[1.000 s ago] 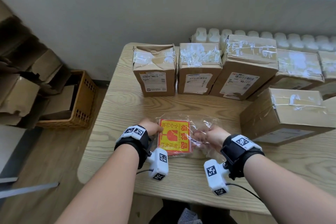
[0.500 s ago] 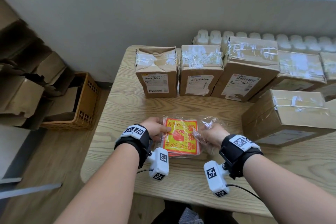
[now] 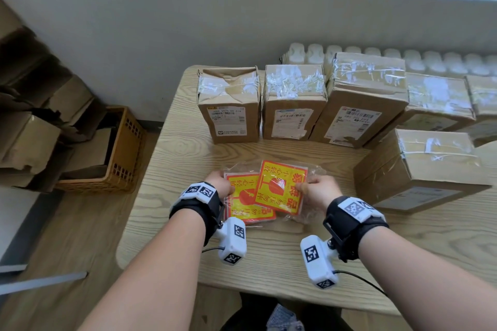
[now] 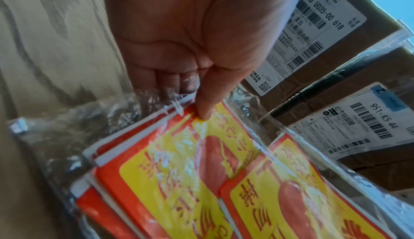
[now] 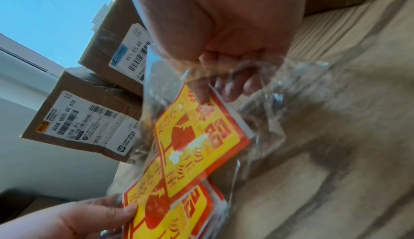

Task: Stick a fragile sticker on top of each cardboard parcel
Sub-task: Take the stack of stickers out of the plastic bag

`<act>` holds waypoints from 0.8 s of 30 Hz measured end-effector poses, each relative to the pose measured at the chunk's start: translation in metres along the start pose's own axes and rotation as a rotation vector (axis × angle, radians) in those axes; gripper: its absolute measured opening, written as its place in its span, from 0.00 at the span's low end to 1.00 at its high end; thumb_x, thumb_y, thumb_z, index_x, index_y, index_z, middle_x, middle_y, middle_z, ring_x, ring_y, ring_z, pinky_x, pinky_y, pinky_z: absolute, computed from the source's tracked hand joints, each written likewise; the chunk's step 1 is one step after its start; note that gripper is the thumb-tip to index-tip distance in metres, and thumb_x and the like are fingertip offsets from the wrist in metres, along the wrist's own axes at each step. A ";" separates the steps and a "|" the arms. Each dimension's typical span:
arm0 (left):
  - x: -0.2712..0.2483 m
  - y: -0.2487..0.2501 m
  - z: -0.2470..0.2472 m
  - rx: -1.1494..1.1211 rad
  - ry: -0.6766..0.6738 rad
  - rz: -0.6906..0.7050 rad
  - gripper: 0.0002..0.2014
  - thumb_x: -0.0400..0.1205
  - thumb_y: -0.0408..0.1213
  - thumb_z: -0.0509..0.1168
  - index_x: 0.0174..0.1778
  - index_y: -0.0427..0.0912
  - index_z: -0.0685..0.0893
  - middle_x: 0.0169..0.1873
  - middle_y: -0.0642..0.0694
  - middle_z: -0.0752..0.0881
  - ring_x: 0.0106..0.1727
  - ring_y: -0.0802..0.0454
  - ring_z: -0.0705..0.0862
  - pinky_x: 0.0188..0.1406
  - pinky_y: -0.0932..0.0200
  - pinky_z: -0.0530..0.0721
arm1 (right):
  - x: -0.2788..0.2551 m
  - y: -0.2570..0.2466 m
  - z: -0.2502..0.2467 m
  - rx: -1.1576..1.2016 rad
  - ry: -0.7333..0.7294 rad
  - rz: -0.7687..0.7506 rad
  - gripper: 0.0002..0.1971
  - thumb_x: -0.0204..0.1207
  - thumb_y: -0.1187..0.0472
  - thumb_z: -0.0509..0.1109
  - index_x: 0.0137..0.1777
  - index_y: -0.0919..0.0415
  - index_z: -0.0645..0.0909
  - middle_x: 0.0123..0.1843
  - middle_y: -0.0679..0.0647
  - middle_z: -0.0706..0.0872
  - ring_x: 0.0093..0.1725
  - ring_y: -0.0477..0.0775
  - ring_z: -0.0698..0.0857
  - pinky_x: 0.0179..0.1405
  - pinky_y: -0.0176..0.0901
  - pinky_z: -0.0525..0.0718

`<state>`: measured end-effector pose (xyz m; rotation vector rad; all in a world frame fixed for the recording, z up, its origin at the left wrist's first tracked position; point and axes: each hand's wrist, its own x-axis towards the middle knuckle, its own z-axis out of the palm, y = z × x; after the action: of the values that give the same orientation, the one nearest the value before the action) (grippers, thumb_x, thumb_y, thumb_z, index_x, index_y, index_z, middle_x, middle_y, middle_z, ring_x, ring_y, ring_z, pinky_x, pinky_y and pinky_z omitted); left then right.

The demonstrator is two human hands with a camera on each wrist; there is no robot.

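Note:
A stack of red-and-yellow fragile stickers lies in a clear plastic bag on the wooden table. My left hand pinches the stack's left edge through the bag, thumb on top. My right hand pinches one sticker by its right edge and holds it tilted, half out of the bag. Several taped cardboard parcels stand behind: the leftmost parcel, a second parcel, a third parcel. A larger parcel lies to the right.
More parcels run along the back right before a white radiator. Left of the table, on the floor, stand a brown plastic crate and flattened cardboard. The table's front edge is close to my body.
My right hand has drawn one sticker up and to the right out of the stack, so it now overlaps the stack at an angle. My left hand stays on the stack.

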<state>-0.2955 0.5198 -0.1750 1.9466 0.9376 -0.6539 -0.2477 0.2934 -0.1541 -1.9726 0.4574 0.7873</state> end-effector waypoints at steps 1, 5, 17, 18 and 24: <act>0.000 0.000 -0.002 0.059 0.019 -0.013 0.17 0.79 0.31 0.69 0.64 0.32 0.80 0.59 0.35 0.86 0.61 0.38 0.84 0.61 0.48 0.83 | -0.001 -0.001 -0.001 -0.005 -0.006 -0.006 0.03 0.75 0.66 0.74 0.41 0.59 0.85 0.38 0.55 0.88 0.42 0.57 0.88 0.49 0.52 0.87; 0.011 -0.011 -0.010 0.206 0.112 -0.095 0.18 0.77 0.36 0.65 0.63 0.36 0.79 0.57 0.36 0.85 0.59 0.37 0.85 0.58 0.52 0.82 | -0.005 -0.003 -0.010 0.004 0.010 -0.047 0.01 0.74 0.66 0.75 0.42 0.63 0.86 0.41 0.57 0.90 0.39 0.54 0.89 0.44 0.48 0.87; -0.022 0.037 -0.022 0.357 0.357 0.017 0.14 0.78 0.34 0.64 0.60 0.37 0.80 0.62 0.36 0.81 0.65 0.35 0.79 0.60 0.48 0.80 | -0.032 -0.041 -0.047 -0.308 0.234 -0.377 0.08 0.82 0.56 0.64 0.49 0.52 0.85 0.44 0.48 0.86 0.44 0.50 0.83 0.41 0.40 0.78; -0.027 0.045 -0.024 0.360 0.333 0.092 0.11 0.78 0.35 0.64 0.55 0.39 0.84 0.58 0.38 0.85 0.61 0.37 0.82 0.55 0.52 0.81 | -0.036 -0.045 -0.051 -0.349 0.240 -0.402 0.08 0.82 0.55 0.63 0.49 0.51 0.85 0.43 0.47 0.85 0.44 0.49 0.83 0.41 0.39 0.77; -0.079 0.108 -0.027 0.095 -0.002 0.517 0.09 0.79 0.38 0.71 0.54 0.44 0.91 0.48 0.48 0.90 0.48 0.53 0.88 0.48 0.60 0.86 | -0.064 -0.068 -0.074 -0.477 0.230 -0.554 0.08 0.82 0.56 0.63 0.44 0.45 0.82 0.44 0.45 0.85 0.45 0.48 0.84 0.39 0.38 0.78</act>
<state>-0.2517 0.4761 -0.0531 2.1532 0.3734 -0.4008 -0.2280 0.2632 -0.0408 -2.4819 -0.1763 0.3302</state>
